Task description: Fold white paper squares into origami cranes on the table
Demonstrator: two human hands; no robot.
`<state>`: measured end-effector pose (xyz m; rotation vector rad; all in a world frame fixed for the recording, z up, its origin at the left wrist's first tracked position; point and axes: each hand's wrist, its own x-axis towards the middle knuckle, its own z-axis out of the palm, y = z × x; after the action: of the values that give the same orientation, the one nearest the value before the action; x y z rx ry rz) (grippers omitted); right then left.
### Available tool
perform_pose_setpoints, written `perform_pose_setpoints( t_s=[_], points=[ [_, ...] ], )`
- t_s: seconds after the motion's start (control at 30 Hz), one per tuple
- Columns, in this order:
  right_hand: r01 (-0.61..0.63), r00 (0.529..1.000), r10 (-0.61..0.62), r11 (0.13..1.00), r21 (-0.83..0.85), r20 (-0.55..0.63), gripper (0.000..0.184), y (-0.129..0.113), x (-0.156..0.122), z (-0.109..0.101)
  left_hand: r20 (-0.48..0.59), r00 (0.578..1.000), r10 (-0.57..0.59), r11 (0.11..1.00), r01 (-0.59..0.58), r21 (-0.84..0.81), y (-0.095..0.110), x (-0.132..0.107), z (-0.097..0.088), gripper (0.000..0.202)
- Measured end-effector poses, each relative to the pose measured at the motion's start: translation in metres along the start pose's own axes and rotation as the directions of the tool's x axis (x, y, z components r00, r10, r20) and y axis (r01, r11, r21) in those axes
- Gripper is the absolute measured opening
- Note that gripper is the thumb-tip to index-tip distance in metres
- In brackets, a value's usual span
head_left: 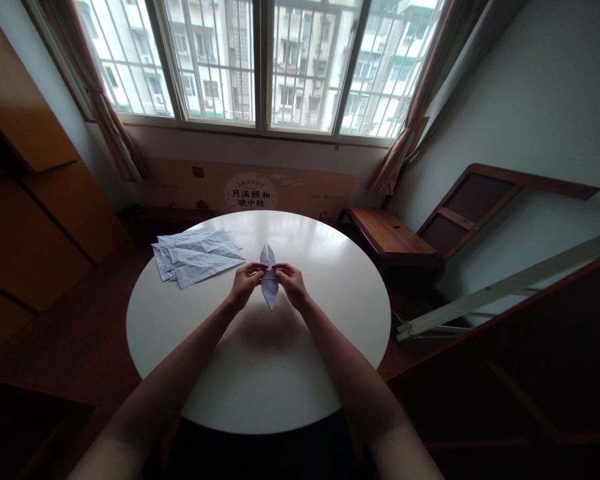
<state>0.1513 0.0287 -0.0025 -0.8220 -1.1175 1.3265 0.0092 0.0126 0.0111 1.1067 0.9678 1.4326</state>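
Note:
Between my two hands is a folded piece of paper [269, 291], pale blue-grey, narrow and pointed at both ends, with a slit in its far point. My left hand [247, 281] pinches its left edge near the middle. On the opposite edge, my right hand [291, 283] grips it with thumb and fingers. The paper is held above the white round table [280, 387], where a soft shadow falls beneath the hands. To the left of my left hand lies a loose stack of creased paper sheets [200, 257] in the same colour.
Past the table's far right side stands a low wooden bench [393, 230]. A wooden framed panel [460, 213] leans on the right wall, with a pale ladder-like frame [480, 300] nearer. Wooden cabinets [65, 227] stand at left. A barred window [260, 67] with curtains is ahead.

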Motion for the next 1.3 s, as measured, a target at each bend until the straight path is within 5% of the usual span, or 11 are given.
perform_pose_setpoints(
  t_s=[0.2, 0.33, 0.9, 1.3],
  points=[
    [-0.007, 0.998, 0.011, 0.997, 0.074, -0.055, 0.029, -0.005, 0.002, -0.005, 0.25, 0.968, -0.011, 1.0, 0.013, -0.005, 0.011, 0.002, -0.01, 0.042],
    [-0.006, 0.998, 0.01, 0.999, 0.053, -0.057, 0.025, -0.005, 0.004, -0.009, 0.316, 0.949, 0.008, 0.998, -0.026, 0.052, 0.012, 0.002, -0.015, 0.047],
    [0.071, 0.996, -0.067, 0.996, -0.056, 0.062, 0.028, -0.007, -0.001, -0.007, 0.065, 0.993, 0.096, 0.991, -0.101, 0.093, 0.008, 0.003, -0.008, 0.038],
    [0.064, 0.998, -0.064, 0.997, -0.04, -0.013, 0.042, -0.003, 0.001, -0.006, 0.086, 0.986, 0.145, 0.978, -0.156, 0.138, -0.001, 0.002, -0.006, 0.039]
  ],
)
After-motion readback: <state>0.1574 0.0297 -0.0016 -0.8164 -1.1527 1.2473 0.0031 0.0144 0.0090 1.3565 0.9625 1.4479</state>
